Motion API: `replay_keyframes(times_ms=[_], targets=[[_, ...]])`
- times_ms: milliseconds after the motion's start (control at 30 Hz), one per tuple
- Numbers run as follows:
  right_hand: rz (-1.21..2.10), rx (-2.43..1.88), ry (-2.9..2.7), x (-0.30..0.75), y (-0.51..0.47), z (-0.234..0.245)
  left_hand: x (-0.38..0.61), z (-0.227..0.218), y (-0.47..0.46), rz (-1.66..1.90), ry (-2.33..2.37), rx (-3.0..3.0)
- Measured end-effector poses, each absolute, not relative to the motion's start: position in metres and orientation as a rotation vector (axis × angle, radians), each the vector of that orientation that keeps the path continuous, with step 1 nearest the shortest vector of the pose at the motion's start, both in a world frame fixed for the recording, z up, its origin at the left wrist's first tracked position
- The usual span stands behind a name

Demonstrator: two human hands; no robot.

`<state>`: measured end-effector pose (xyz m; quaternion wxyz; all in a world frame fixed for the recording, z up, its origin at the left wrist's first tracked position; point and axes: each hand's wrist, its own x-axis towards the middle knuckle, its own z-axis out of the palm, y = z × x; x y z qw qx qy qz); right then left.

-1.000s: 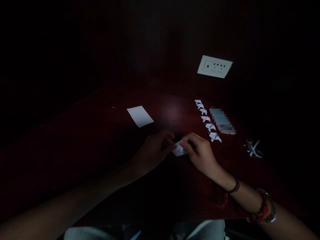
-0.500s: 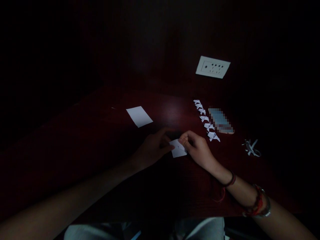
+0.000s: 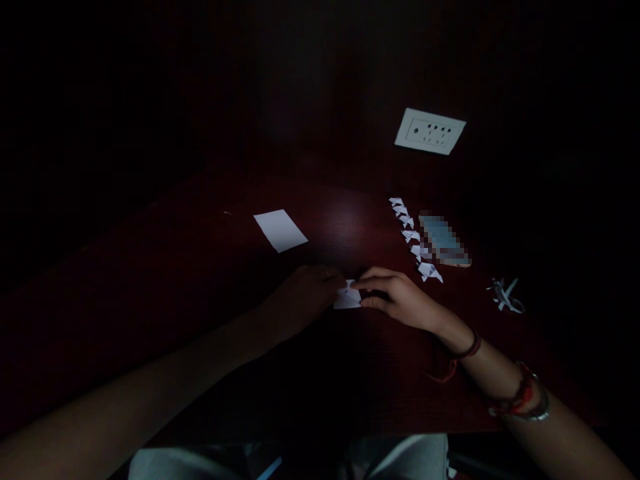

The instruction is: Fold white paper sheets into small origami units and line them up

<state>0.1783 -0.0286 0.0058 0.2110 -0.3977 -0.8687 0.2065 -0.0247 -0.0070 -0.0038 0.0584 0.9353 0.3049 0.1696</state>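
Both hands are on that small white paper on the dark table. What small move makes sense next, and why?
Probably press the crease flat with the right hand while the left hand steadies the sheet. The small white paper lies partly folded on the table, both hands' fingertips meet at its top edge, and a row of folded pieces lies to the right.

very dim, faint glare on table (image 3: 345,223) centre, edges lost in black, white papers bright

The room is very dim, with a dark red wooden table (image 3: 200,280) showing one faint patch of reflected light (image 3: 345,220), and a white socket plate (image 3: 430,131) set in the dark wall (image 3: 300,80) behind it.
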Motion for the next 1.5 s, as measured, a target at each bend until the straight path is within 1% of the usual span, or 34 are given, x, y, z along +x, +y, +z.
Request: replay_keyframes(times_ms=[100, 267, 400, 567, 800, 1033, 1367, 1500], targets=[[0.538, -1.036, -2.471, 0.182, -0.027, 0.007, -0.031, -0.008, -0.003, 0.421, 0.824, 2.902], [0.453, -0.992, -2.503, 0.180, -0.027, 0.004, -0.041, -0.017, -0.001, 0.411, 0.733, 3.025], [0.423, -1.118, -2.405, 0.174, -0.024, 0.000, -0.043, -0.017, -0.006, 0.412, 0.739, 3.101], [0.438, -1.236, -2.285, 0.168, -0.017, -0.004, -0.042, -0.013, -0.012, 0.328, 0.714, 3.110], [0.388, -1.287, -2.305, 0.164, -0.013, -0.005, -0.043, -0.023, -0.012, 0.360, 0.653, 3.132], [0.311, -1.378, -2.337, 0.159, -0.014, -0.005, -0.043, -0.018, -0.015, 0.235, 0.659, 3.086], [0.287, -1.413, -2.201, 0.158, -0.014, -0.011, -0.039, -0.024, -0.014, 0.349, 0.741, 2.973], [0.265, -1.248, -2.254, 0.164, -0.018, -0.011, -0.042, -0.024, -0.012, 0.375, 0.769, 2.934]])
